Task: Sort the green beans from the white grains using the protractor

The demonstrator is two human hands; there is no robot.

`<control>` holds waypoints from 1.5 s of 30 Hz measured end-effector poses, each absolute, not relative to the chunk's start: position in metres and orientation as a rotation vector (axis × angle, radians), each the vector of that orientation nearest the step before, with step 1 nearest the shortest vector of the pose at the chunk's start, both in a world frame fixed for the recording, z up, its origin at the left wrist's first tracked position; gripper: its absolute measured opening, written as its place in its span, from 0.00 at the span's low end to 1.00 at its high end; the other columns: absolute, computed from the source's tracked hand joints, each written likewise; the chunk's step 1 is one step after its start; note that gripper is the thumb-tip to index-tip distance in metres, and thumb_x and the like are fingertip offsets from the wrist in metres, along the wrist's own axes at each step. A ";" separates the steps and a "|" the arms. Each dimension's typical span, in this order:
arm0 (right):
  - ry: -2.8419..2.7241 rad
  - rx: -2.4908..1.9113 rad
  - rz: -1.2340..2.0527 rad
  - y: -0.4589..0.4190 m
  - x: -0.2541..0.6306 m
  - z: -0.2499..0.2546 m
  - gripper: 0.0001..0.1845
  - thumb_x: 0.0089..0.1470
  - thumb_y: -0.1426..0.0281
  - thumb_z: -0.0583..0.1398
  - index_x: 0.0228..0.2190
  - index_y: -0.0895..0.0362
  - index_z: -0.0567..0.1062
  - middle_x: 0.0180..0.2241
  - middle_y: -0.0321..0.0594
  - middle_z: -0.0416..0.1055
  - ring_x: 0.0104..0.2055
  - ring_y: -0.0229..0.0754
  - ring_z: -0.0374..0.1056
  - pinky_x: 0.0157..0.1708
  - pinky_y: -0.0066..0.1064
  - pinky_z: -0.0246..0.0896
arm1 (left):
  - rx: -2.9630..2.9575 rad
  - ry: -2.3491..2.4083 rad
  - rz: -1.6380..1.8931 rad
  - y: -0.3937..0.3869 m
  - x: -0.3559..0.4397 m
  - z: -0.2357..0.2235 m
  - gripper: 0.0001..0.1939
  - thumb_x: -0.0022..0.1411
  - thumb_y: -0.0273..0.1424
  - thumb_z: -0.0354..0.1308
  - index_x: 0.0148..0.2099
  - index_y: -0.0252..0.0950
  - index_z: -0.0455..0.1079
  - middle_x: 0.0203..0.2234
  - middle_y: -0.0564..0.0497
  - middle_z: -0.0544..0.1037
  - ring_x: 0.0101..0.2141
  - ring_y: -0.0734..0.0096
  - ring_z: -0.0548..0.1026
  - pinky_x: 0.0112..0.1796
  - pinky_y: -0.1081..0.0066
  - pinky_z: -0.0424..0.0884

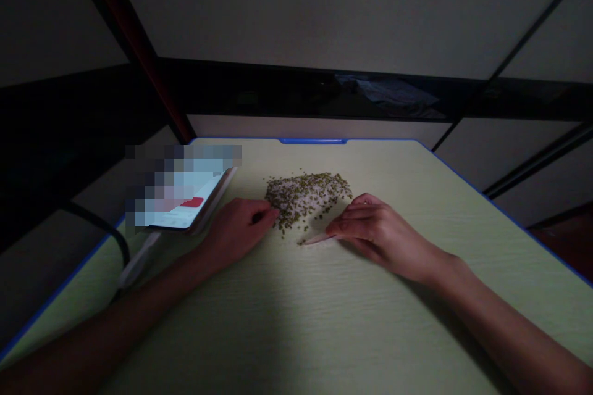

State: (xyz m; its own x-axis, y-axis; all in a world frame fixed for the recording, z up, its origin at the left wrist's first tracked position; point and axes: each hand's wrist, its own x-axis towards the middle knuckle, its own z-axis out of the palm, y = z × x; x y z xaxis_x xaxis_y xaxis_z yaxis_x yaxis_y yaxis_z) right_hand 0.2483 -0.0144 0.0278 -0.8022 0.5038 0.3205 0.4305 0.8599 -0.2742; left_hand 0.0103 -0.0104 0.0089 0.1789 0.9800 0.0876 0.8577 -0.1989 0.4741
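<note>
Right hand (359, 222) pinches a thin pale tool (320, 239) below frame centre; left hand (243, 222) curls at the central grain pile (310, 193)'s left edge, its grip unclear. Light, low tip strokes should limit scattering.

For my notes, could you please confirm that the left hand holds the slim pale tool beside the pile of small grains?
Not quite: the head view shows that the right hand, not the left hand, holds the slim pale tool beside the pile of small grains.
</note>
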 end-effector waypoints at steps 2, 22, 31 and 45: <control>-2.650 -0.746 0.246 -0.014 0.248 0.028 0.12 0.56 0.76 0.53 0.35 0.58 0.76 0.32 0.41 0.76 0.36 0.41 0.70 0.40 0.35 0.56 | 2.144 1.750 0.531 -0.011 0.011 0.010 0.19 0.56 0.40 0.44 0.17 0.37 0.53 0.13 0.57 0.57 0.19 0.76 0.59 0.22 0.73 0.48; -2.629 -0.629 0.305 -0.009 0.250 0.029 0.14 0.55 0.76 0.53 0.37 0.57 0.77 0.33 0.42 0.76 0.37 0.41 0.70 0.39 0.35 0.59 | 2.141 1.760 0.541 -0.011 0.011 0.009 0.19 0.55 0.39 0.43 0.17 0.36 0.52 0.13 0.57 0.56 0.18 0.77 0.58 0.22 0.73 0.47; -2.631 -0.555 0.328 -0.012 0.252 0.031 0.14 0.58 0.74 0.51 0.36 0.58 0.77 0.32 0.41 0.76 0.37 0.40 0.70 0.41 0.33 0.59 | 2.150 1.753 0.543 -0.011 0.011 0.009 0.19 0.56 0.39 0.44 0.17 0.36 0.52 0.13 0.57 0.56 0.18 0.76 0.58 0.22 0.73 0.47; -2.634 -0.651 0.254 -0.012 0.246 0.028 0.13 0.54 0.76 0.54 0.37 0.57 0.77 0.32 0.42 0.76 0.36 0.41 0.70 0.39 0.36 0.58 | 2.142 1.759 0.529 -0.011 0.012 0.012 0.18 0.55 0.39 0.44 0.17 0.36 0.53 0.13 0.57 0.57 0.18 0.76 0.59 0.23 0.73 0.48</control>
State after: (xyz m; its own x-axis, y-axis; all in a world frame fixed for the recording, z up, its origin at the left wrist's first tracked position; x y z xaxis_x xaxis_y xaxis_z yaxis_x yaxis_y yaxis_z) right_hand 0.2459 -0.0119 0.0277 -0.8051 0.4799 0.3486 0.4045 0.8740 -0.2691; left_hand 0.0117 -0.0109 0.0116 0.1741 0.9814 0.0814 0.8634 -0.1919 0.4667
